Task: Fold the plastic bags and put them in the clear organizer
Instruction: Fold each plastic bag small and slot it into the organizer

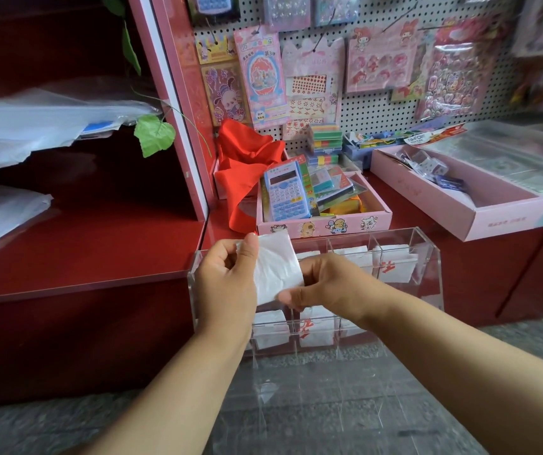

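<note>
I have the folded plastic bag (275,267) up in both hands, held just above the clear organizer (427,254) near its left end. My left hand (227,277) pinches the bag's upper left corner between thumb and fingers; my right hand (322,284) pinches the lower right edge, fingers curled round it. It looks folded down to a small white packet, so I judge the folding nearly done and the step in hand to be the last crease or the drop into a compartment.

Several compartments already hold folded bags (391,261), in the upper row to the right and in the lower row beneath my hands. The next move calls for lowering the packet into a free slot at the left end without letting it spring open; the thin dividers leave little room for fingers.

The organizer stands against the front edge of the red counter (83,254). Behind it sits a pink box (322,224) with a blue calculator (288,192) and a red cloth (244,159). More unfolded plastic bags (34,123) lie on the shelves at far left, well apart.
</note>
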Available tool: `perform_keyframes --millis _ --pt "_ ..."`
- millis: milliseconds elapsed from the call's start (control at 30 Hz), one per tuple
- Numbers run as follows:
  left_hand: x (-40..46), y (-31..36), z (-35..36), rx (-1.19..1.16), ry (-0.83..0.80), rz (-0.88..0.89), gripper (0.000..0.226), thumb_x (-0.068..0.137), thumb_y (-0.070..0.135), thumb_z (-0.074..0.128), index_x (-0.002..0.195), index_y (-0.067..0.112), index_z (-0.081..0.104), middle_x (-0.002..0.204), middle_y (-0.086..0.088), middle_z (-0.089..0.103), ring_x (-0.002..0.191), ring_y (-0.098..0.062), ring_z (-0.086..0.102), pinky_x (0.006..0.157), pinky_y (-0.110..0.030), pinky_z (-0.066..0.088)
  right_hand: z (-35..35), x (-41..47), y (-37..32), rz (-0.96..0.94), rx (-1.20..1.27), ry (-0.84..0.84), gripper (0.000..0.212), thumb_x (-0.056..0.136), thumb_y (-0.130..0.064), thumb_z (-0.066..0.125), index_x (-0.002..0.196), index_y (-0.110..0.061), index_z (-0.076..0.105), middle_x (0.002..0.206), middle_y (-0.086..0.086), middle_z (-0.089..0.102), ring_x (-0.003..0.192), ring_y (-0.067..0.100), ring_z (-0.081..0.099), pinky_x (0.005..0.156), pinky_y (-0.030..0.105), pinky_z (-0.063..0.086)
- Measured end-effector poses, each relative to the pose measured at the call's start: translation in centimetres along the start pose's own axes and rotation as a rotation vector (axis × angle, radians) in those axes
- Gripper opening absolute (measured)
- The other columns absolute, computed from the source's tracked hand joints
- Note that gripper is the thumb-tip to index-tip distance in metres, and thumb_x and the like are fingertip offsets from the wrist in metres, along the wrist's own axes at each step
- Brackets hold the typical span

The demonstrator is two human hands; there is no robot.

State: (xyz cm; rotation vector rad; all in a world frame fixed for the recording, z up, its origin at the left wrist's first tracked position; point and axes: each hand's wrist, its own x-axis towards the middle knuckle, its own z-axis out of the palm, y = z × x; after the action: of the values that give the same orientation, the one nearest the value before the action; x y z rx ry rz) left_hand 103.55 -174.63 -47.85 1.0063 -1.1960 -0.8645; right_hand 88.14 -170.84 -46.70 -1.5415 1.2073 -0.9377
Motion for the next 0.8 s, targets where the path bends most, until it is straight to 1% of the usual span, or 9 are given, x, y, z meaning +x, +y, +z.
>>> perform_keyframes --millis 133,200,267,333,367,400,500,600,800 --pt "-0.5 0.1 1.1 -0.026 -0.088 0.023 0.027 0.089 0.031 0.068 0.066 0.021 0.059 0.053 0.016 0.044 0.054 -0.002 0.036 0.055 -0.023 0.033 -1.7 -0.4 -0.4 -0.013 -0.044 0.054 0.034 0.074 -0.033 0.082 0.096 -0.009 0.072 0.094 0.023 0.069 0.079 0.027 0.064 0.082 0.047 0.053" --pt "-1.1 0.3 2.0 -0.009 -0.159 0.061 0.024 0.089 0.026 0.066 0.071 0.012 0.06 0.052 0.016 0.043 0.053 -0.002 0.035 0.053 -0.018 0.032 -3.0 -0.7 -0.6 -0.042 -0.047 0.163 0.04 0.072 -0.035 0.083 0.092 -0.004 0.067 0.087 0.021 0.07 0.075 0.023 0.065 0.079 0.047 0.054" --pt "-1.5 0.4 3.2 -0.013 -0.247 0.063 0.027 0.089 0.022 0.068 0.073 0.003 0.059 0.053 0.015 0.043 0.053 -0.002 0.036 0.053 -0.016 0.033 -4.5 -1.2 -0.8 -0.068 -0.187 0.276 0.039 0.077 -0.034 0.078 0.078 -0.001 0.058 0.062 0.009 0.057 0.056 0.009 0.05 0.058 0.034 0.048" --pt "-1.5 0.6 4.4 0.012 -0.326 0.052 0.023 0.09 0.019 0.068 0.071 0.007 0.061 0.053 0.016 0.048 0.054 -0.001 0.04 0.056 -0.015 0.036 -5.9 -1.8 -0.9 -0.11 -0.345 0.355 0.035 0.08 -0.029 0.077 0.068 -0.007 0.053 0.057 -0.004 0.044 0.049 0.002 0.036 0.05 0.017 0.034" --pt "-1.5 0.8 5.0 0.028 -0.358 0.049 0.02 0.089 0.018 0.069 0.071 0.011 0.063 0.056 0.017 0.053 0.056 0.0 0.044 0.058 -0.015 0.038 -6.6 -2.1 -0.8 -0.132 -0.401 0.385 0.031 0.081 -0.025 0.077 0.067 -0.012 0.053 0.059 -0.007 0.045 0.05 0.002 0.037 0.049 0.014 0.032" --pt "-1.4 0.8 5.7 0.044 -0.386 0.046 0.018 0.089 0.018 0.07 0.072 0.015 0.065 0.06 0.016 0.057 0.059 -0.001 0.047 0.061 -0.015 0.041 -7.4 -2.4 -0.7 -0.151 -0.443 0.407 0.025 0.081 -0.022 0.077 0.07 -0.014 0.057 0.062 -0.006 0.05 0.054 0.004 0.041 0.05 0.016 0.035" --pt "-1.4 0.4 7.9 0.171 -0.449 0.081 0.012 0.089 0.019 0.07 0.077 0.019 0.067 0.07 0.009 0.063 0.063 -0.004 0.052 0.065 -0.021 0.046 -9.6 -3.3 0.4 -0.155 -0.588 0.46 0.014 0.081 -0.016 0.076 0.088 -0.014 0.064 0.08 0.002 0.064 0.073 0.021 0.057 0.067 0.035 0.048" --pt "-1.6 -0.4 10.5 0.326 -0.47 0.135 0.009 0.088 0.025 0.071 0.082 0.021 0.066 0.071 0.009 0.063 0.066 -0.01 0.056 0.065 -0.028 0.048 -11.4 -4.3 1.7 -0.139 -0.731 0.505 0.016 0.082 -0.018 0.074 0.086 -0.019 0.059 0.079 -0.006 0.063 0.072 0.016 0.056 0.066 0.035 0.045" --pt "-2.2 -3.1 14.7 0.441 -0.519 0.116 0.013 0.084 0.032 0.075 0.083 0.019 0.071 0.072 0.009 0.067 0.064 -0.009 0.056 0.063 -0.028 0.047 -14.2 -5.2 5.6 -0.126 -0.867 0.575 0.012 0.08 -0.021 0.077 0.082 -0.015 0.066 0.074 -0.008 0.061 0.075 0.022 0.058 0.068 0.036 0.044"
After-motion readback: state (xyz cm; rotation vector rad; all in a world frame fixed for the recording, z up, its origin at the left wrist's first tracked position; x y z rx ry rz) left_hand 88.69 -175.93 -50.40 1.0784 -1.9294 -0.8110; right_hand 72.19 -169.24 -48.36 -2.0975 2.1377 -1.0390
